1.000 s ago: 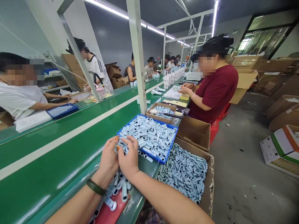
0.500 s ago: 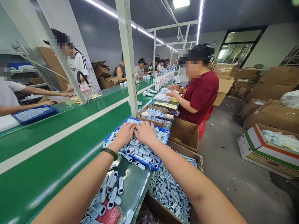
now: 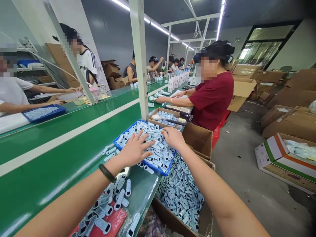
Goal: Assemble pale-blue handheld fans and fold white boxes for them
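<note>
A blue tray (image 3: 165, 172) heaped with small light-blue plastic parts (image 3: 158, 149) stands on the green bench. My left hand (image 3: 134, 148), a dark bangle at its wrist, is over the tray's near left side with fingers spread and nothing held. My right hand (image 3: 174, 136) is at the tray's right side, its fingers bent and reaching over the parts; whether a part is between them is hidden. More loose parts (image 3: 119, 197) lie on the bench and on a red packet (image 3: 116, 222) nearer to me.
A cardboard box (image 3: 206, 219) full of parts stands below the bench's right edge, with an open carton (image 3: 197, 140) behind it. A small box (image 3: 164, 118) with a brush sits beyond the tray, near a white post (image 3: 140, 65). A person in red (image 3: 214, 95) works farther along.
My hands have moved apart, the left one toward me with its fingers spreading, the right one to the right. The person in red has reached forward over the bench.
</note>
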The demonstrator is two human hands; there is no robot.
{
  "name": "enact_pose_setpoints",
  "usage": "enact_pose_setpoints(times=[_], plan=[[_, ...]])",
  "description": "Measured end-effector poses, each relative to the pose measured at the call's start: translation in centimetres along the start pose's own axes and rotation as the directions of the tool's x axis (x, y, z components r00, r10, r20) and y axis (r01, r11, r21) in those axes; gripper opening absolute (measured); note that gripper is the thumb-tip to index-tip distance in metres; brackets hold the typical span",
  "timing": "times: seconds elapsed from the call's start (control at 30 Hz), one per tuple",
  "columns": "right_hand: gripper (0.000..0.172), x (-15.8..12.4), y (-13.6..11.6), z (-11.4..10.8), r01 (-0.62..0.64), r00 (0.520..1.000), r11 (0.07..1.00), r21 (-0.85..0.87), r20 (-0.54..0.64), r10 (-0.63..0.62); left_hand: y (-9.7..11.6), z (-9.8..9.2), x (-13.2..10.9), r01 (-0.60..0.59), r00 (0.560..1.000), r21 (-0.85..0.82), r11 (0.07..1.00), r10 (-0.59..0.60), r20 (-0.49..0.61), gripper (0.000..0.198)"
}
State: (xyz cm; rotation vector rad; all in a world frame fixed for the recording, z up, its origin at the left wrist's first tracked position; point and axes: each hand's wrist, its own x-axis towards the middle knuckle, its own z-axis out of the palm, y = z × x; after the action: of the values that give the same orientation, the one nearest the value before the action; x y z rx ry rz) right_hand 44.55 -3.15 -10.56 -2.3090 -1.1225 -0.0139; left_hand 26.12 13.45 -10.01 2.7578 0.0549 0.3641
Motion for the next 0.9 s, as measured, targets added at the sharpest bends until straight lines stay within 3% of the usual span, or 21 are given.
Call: enact_pose_setpoints(times=[0.17,0.33,0.43,0.5,0.57,0.63,0.8,0.9], plan=[[0.046,-0.8,1.4,1.0,0.084,0.994,0.994,0.073,-0.07,-0.079,-1.3,-0.5,-0.9,0.095,0.994,-0.04,0.995,-0.097,-0.058,0.057],[0.048,-2.9,1.2,0.8,0.156,0.949,0.978,0.138,-0.297,-0.109,-4.6,-4.7,-3.4,0.256,0.941,-0.124,0.959,-0.276,-0.194,0.061],[0.041,-6.3,-0.6,0.6,0.246,0.872,0.954,0.169,-0.468,-0.142,-7.5,-6.4,-6.3,0.394,0.883,-0.144,0.908,-0.417,-0.217,0.055],[0.029,-9.6,-2.6,0.9,0.415,0.791,0.894,0.17,-0.553,-0.262,-9.1,-6.0,-7.9,0.442,0.866,-0.158,0.883,-0.466,-0.181,0.046],[0.027,-13.1,-4.9,1.8,0.555,0.761,0.81,0.19,-0.51,-0.401,-10.2,-4.8,-8.8,0.446,0.871,-0.174,0.878,-0.47,-0.139,0.04],[0.029,-16.4,-7.0,3.0,0.606,0.768,0.762,0.228,-0.417,-0.486,-10.7,-3.3,-9.3,0.441,0.876,-0.185,0.878,-0.466,-0.123,0.035],[0.035,-22.2,-9.9,5.6,0.629,0.772,0.715,0.304,-0.132,-0.622,-10.1,-1.8,-11.0,0.484,0.839,-0.21,0.849,-0.519,-0.165,0.029],[0.027,-23.5,-10.6,6.8,0.548,0.821,0.779,0.305,-0.019,-0.571,-8.5,-1.4,-12.2,0.458,0.84,-0.288,0.841,-0.515,-0.169,0.031]])
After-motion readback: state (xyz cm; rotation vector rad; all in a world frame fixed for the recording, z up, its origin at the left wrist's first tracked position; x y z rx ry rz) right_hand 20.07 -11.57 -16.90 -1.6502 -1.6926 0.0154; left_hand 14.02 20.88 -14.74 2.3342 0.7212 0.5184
